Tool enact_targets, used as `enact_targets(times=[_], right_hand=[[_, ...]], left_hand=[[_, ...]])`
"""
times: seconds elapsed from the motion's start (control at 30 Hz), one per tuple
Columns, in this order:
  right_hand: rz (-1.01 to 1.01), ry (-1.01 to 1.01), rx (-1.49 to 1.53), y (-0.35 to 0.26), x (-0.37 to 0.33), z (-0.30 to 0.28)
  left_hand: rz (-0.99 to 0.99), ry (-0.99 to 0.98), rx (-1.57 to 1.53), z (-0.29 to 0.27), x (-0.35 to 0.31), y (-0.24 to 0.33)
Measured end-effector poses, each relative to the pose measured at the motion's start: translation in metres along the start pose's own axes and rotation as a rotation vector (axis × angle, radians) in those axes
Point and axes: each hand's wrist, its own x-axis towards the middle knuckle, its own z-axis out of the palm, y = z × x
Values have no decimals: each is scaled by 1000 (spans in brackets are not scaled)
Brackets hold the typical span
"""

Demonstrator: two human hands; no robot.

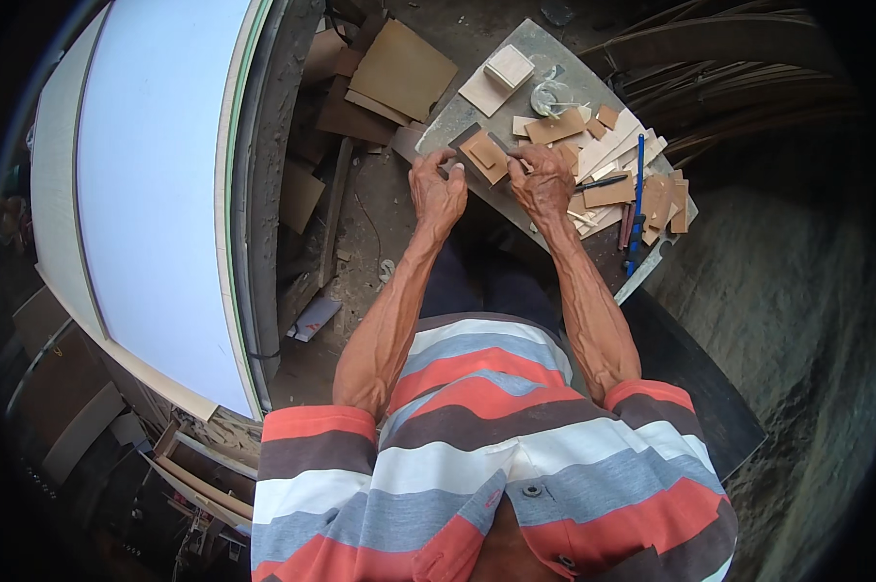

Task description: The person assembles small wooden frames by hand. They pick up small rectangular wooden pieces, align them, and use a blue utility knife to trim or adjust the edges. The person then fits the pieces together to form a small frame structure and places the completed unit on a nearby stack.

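Two small brown wood pieces (484, 160) lie stacked, the smaller on the larger, at the near edge of a grey work table. Along their far side shows a small dark board (464, 137). My left hand (438, 190) is curled at the left end of this board, finger and thumb at its edge. At the opposite end my right hand (542, 180) is closed, its fingertips against the board. My fingers partly hide both ends.
The grey table (523, 41) also bears a white block (509, 67), a clear plastic cup or wrap (551, 98), many wood offcuts (612, 150), a black pen (603, 181) and a blue cutter-like tool (637, 218). A large white panel (161, 175) stands left; scrap boards (401, 73) lie beyond.
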Motion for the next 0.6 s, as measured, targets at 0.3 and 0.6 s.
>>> enact_targets(times=[0.3,0.6], right_hand=[[-96,51,-144,-1,0,24],[-125,81,-180,-1,2,33]], left_hand=[[71,-9,327,17,36,5],[119,-102,312,26,47,-9]])
